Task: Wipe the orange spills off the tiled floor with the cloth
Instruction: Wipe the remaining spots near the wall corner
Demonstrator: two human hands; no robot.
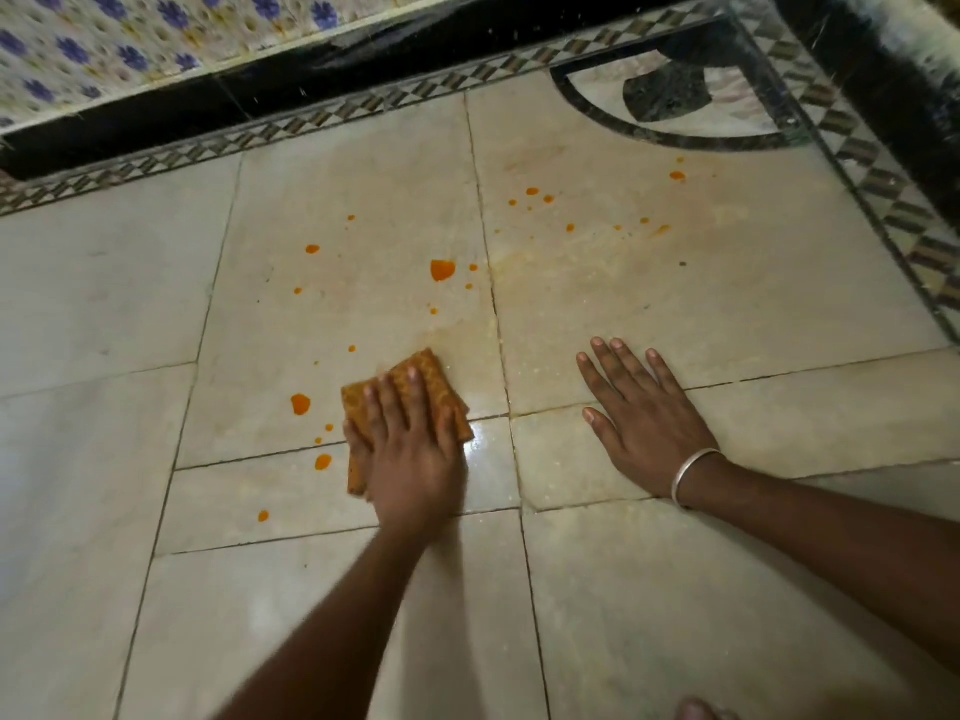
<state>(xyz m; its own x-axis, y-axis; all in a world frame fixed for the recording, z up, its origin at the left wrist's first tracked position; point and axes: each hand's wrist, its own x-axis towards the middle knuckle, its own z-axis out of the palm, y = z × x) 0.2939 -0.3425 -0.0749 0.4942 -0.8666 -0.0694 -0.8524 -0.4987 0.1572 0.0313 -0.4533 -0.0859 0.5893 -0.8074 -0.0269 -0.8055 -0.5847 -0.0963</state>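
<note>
My left hand (410, 449) presses flat on a folded orange cloth (423, 371) lying on the beige tiled floor (675, 314); its fingers lie straight over the cloth. My right hand (641, 418), with a silver bangle at the wrist, rests palm down on the floor with fingers spread, to the right of the cloth. Orange spills dot the tiles: a large blob (442, 270) ahead of the cloth, another drop (300, 404) just left of it, and several small spots (532, 191) farther away to the right. A faint wet smear runs around the cloth.
A checkered mosaic border (311, 122) and a black skirting strip (156, 127) run along the far wall, under floral wall tiles (130, 39). A dark inlaid floor motif (670, 96) sits at the far right corner. A toe (698, 711) shows at the bottom edge.
</note>
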